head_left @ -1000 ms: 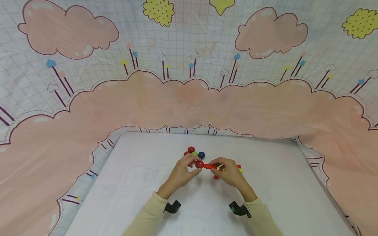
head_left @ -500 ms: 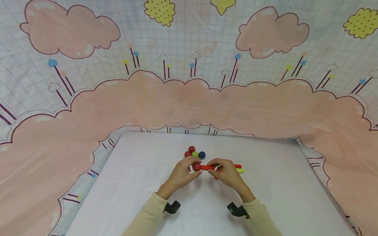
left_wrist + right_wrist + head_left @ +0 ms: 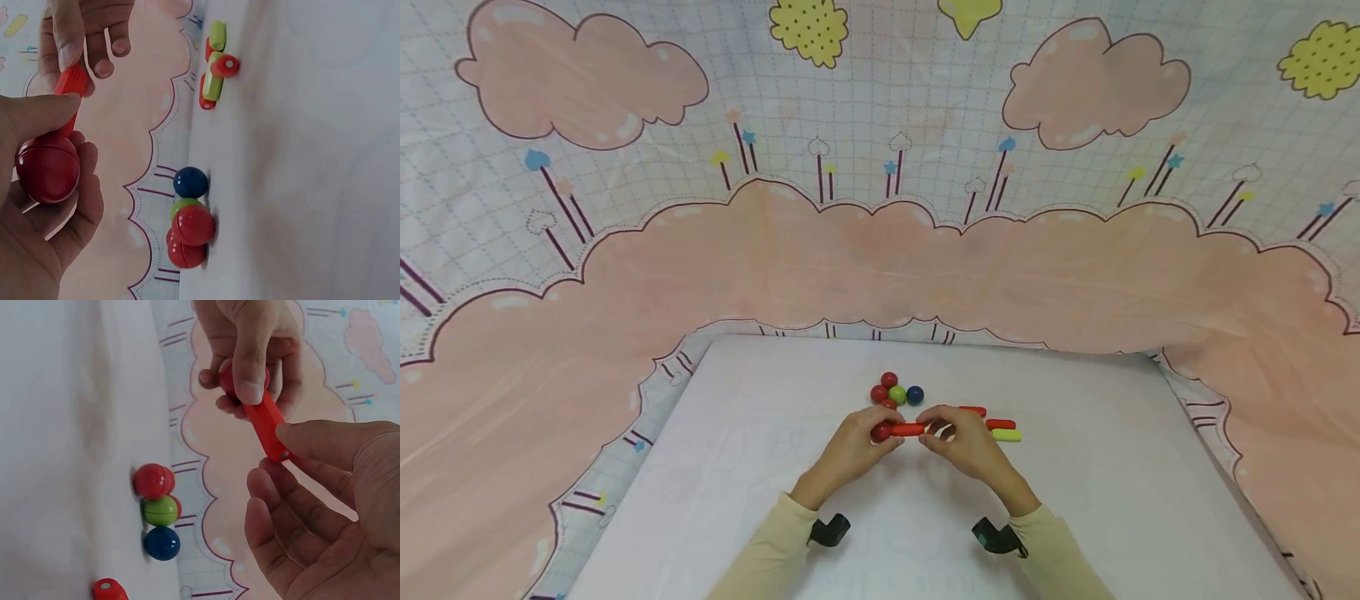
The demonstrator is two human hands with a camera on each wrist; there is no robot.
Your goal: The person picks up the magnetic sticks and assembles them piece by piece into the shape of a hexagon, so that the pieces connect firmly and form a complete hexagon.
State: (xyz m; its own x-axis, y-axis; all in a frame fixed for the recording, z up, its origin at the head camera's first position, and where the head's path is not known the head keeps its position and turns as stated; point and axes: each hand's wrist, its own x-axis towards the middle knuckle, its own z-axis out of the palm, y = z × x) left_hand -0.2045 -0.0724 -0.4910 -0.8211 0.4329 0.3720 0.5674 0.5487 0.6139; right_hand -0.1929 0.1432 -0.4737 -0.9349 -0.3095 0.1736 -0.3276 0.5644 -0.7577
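Observation:
My left hand cups a glossy red ball, its thumb lying across a red rod that meets the ball. At the rod's other end, my right hand pinches it between thumb and index finger. A small metallic spot shows on that end in the right wrist view. Ball and rod are held above the table, in line with each other. Whether the two are fixed together cannot be told, as fingers partly cover the join.
Beyond the hands sit several red balls, a green ball and a dark blue ball on the white table. Behind the right hand lie red rods and a yellow-green rod. A patterned cloth rises behind.
Both hands have shifted left with the ball and rod, uncovering more of the rods on the right. The right hand's grip now sits nearer the rod's right end.

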